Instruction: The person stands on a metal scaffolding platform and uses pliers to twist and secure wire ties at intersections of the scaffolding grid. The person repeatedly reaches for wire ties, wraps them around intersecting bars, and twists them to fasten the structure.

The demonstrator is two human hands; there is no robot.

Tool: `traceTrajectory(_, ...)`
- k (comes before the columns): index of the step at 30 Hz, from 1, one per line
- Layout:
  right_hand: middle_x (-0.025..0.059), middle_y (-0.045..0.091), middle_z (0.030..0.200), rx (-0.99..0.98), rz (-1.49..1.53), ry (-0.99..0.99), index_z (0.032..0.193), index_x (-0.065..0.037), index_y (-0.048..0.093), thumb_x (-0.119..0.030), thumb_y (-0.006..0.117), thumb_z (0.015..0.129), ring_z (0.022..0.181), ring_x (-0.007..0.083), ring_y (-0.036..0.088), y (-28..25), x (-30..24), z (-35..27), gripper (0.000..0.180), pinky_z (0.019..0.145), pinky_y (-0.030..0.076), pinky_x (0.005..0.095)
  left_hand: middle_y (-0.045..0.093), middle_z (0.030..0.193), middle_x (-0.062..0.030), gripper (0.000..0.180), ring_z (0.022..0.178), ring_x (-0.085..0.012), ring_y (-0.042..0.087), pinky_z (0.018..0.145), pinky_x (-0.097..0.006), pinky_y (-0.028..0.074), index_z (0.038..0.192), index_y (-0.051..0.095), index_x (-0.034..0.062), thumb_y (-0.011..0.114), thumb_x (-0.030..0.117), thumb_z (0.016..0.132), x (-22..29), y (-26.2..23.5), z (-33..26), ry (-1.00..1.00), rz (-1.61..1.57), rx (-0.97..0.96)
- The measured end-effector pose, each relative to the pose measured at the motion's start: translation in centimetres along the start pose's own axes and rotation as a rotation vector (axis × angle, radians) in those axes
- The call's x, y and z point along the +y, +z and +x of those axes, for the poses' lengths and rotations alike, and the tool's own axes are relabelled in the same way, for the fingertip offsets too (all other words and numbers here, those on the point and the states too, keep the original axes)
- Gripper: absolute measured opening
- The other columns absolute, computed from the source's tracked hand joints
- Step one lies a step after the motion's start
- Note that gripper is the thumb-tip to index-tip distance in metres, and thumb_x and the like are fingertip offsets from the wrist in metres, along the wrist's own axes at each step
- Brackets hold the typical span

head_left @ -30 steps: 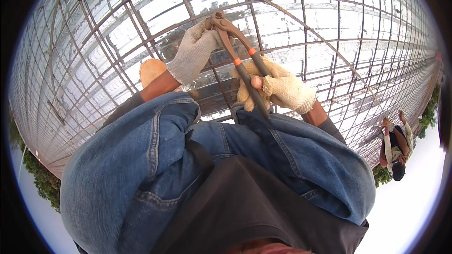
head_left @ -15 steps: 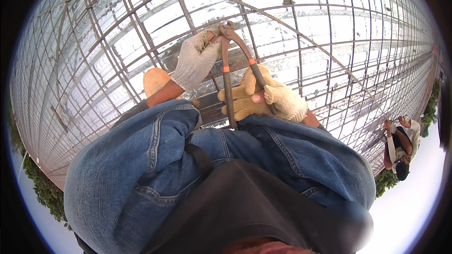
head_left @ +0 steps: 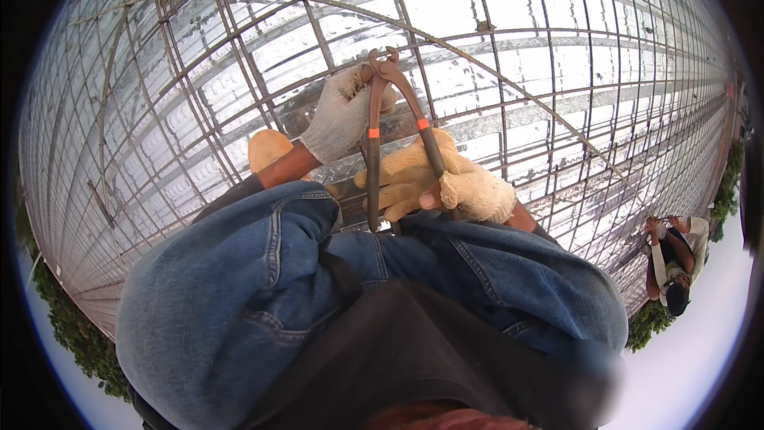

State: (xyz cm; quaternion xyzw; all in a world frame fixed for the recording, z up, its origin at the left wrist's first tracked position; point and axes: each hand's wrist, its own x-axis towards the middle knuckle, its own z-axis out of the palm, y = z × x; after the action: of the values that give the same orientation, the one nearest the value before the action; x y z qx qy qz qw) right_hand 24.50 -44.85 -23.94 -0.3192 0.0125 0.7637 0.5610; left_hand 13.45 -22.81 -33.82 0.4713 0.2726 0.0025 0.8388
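Observation:
Long-handled pincers (head_left: 391,70) stand head-away over the steel mesh, their jaws parted and their handles spread, an orange band on each. My right hand (head_left: 477,191), in a worn yellowish glove with a bare thumb tip, holds the right handle; its other fingers stretch behind the left handle. In a pale knit glove, my left hand (head_left: 338,115) is closed just beside the pincers' head, some fingers behind it. Whatever it pinches there is hidden. Under both hands runs the grid of rebar (head_left: 477,87).
Shiny ribbed metal sheeting (head_left: 446,12) lies beneath the mesh. One long bar (head_left: 509,82) crosses the grid diagonally. My knees (head_left: 278,223) are bent close below my hands, and a tan boot tip (head_left: 268,151) shows at left. Another person (head_left: 676,263) crouches at far right.
The pincers have come slightly nearer and to the left, and their jaws are wider apart. My left hand has turned, its fingers now further behind the pincers' head.

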Motion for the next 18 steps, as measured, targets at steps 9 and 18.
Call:
traceTrajectory(9,0.0121,0.078,0.120,0.089,-0.931,-0.069,0.148,-0.002,0.070,-0.057,0.080,0.097,0.115,0.0253,0.074,-0.6,-2.3,0.0,0.076,0.102,0.058,0.0400,0.077,0.100,-0.0065,0.034,0.084,-0.0137,0.073,0.073,-0.031,0.063,0.132,0.072,0.0011,0.072,0.028,0.111,1.2,-4.6,3.4,0.058,-0.313,0.115)
traceTrajectory(18,0.0215,0.071,0.106,1.156,-1.865,-0.392,0.139,-0.011,0.076,-0.034,0.077,0.099,0.102,0.0365,0.073,-11.0,-11.7,2.0,0.046,0.088,0.060,0.0501,0.074,0.125,-0.0155,0.038,0.107,-0.0242,0.072,0.095,-0.044,0.061,0.140,0.064,-0.0021,0.061,0.027,0.116,2.6,-5.8,2.7,0.003,-0.251,0.222)
